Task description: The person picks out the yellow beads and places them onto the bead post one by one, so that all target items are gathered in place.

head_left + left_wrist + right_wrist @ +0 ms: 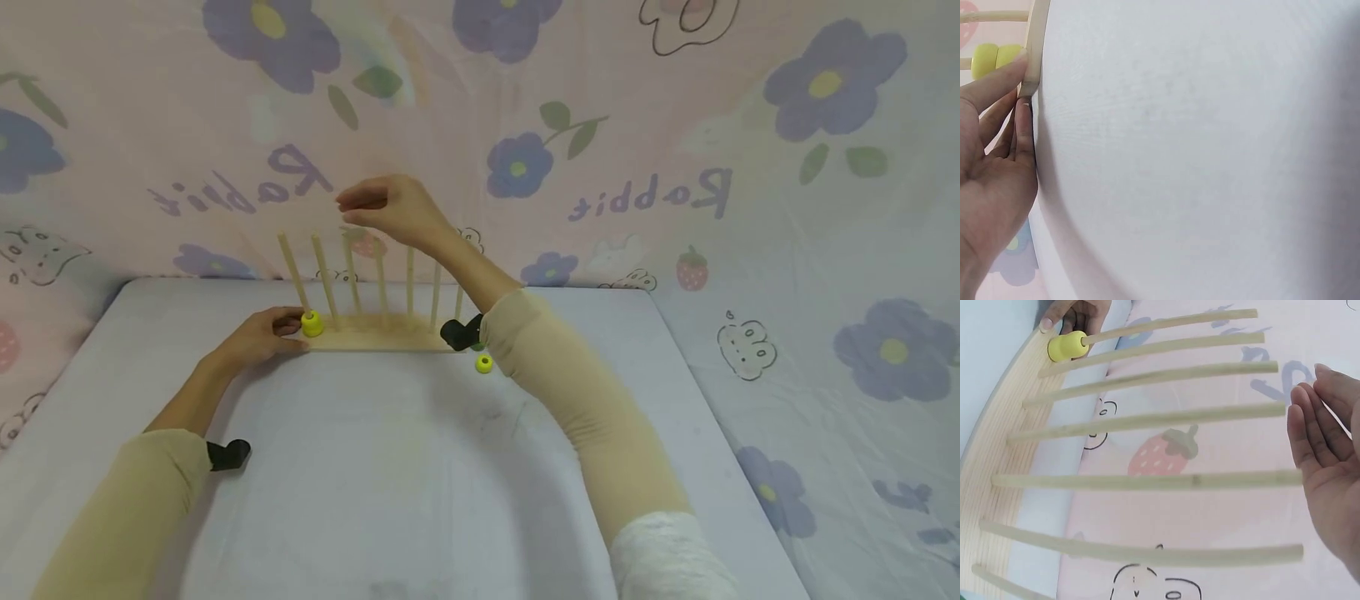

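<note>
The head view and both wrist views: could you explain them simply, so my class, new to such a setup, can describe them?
No robot here: a person works bare-handed. A camera on the head took the wide picture; a camera on each wrist took the close ones. A wooden rack with seven rods stands on the white table. Two yellow beads sit on its leftmost rod; a loose yellow bead lies near its right end, beside a partly hidden green thing. The left hand holds the rack's left end. The right hand hovers near the rod tops, and nothing shows in it.
</note>
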The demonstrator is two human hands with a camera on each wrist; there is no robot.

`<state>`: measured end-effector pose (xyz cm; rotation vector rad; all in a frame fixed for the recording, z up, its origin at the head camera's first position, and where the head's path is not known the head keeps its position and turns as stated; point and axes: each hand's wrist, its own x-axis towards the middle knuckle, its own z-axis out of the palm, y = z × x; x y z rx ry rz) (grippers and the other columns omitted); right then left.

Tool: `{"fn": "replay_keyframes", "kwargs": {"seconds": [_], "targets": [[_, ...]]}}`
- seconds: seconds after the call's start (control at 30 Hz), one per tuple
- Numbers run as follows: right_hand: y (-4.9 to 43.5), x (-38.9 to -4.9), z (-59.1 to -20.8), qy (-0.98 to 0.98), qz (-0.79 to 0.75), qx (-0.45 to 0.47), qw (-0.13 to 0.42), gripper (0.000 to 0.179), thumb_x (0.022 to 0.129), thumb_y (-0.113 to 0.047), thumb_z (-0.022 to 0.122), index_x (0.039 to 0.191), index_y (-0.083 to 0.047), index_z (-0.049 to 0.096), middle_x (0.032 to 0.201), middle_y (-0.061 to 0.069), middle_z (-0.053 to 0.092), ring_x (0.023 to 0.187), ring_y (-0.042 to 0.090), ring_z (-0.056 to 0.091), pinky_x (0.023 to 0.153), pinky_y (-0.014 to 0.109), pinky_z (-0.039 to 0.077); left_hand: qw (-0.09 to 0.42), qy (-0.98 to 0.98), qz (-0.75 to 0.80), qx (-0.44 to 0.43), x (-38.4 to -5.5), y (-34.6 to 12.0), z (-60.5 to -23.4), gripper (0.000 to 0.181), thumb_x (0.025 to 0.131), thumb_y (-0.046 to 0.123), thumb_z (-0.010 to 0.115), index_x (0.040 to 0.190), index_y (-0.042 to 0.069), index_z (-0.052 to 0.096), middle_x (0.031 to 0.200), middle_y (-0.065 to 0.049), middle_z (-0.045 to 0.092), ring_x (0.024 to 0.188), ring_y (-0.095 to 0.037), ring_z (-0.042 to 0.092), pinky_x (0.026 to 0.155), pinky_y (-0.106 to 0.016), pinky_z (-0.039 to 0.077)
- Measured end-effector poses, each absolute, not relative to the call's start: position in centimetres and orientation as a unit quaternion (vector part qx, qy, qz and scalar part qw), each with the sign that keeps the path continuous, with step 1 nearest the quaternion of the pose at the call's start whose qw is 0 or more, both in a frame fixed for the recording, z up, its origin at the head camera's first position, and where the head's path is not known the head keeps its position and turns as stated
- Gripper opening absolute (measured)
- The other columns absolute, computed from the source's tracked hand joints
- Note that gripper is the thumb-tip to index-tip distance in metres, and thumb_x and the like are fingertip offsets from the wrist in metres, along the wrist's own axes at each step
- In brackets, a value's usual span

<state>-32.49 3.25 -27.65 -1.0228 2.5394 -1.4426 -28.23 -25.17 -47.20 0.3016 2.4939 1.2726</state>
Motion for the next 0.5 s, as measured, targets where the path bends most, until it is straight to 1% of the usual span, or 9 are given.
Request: {"fn": "replay_keyframes", "kwargs": {"seconds": [0.23, 0.4, 0.5], "targets": [[5.3, -32.0, -27.8, 0.812, -0.491, -0.314, 0.019, 0.028, 0.091, -0.015, 0.074, 0.117, -0.004, 0.073, 0.11, 0.001, 0.074, 0.098, 0.007, 0.068, 0.089, 0.017, 0.052, 0.164, 0.874, 0.444, 0.109, -28.2, -25.2, -47.6, 0.083, 0.091, 0.019, 0.074, 0.153, -0.007, 0.025, 0.151, -0.03, 0.036, 0.138, -0.043, 0.037, 0.115, -0.053, 0.031], [6.6, -30.9, -27.6, 0.798, -0.518, -0.307, 0.008, 0.029, 0.092, -0.009, 0.071, 0.118, 0.002, 0.07, 0.113, 0.01, 0.073, 0.1, 0.014, 0.069, 0.091, 0.021, 0.053, 0.157, 0.874, 0.445, 0.113, -28.4, -25.2, -47.3, 0.08, 0.091, 0.017, 0.074, 0.153, -0.006, 0.027, 0.15, -0.03, 0.037, 0.137, -0.042, 0.038, 0.115, -0.052, 0.032], [7.3, -30.5, -27.9, 0.796, -0.524, -0.303, 0.005, 0.029, 0.093, -0.008, 0.071, 0.119, 0.003, 0.069, 0.114, 0.012, 0.072, 0.101, 0.016, 0.069, 0.091, 0.023, 0.054, 0.157, 0.875, 0.443, 0.114, -28.5, -25.2, -47.3, 0.079, 0.091, 0.015, 0.073, 0.152, -0.007, 0.027, 0.15, -0.03, 0.037, 0.138, -0.042, 0.038, 0.115, -0.051, 0.032]]}}
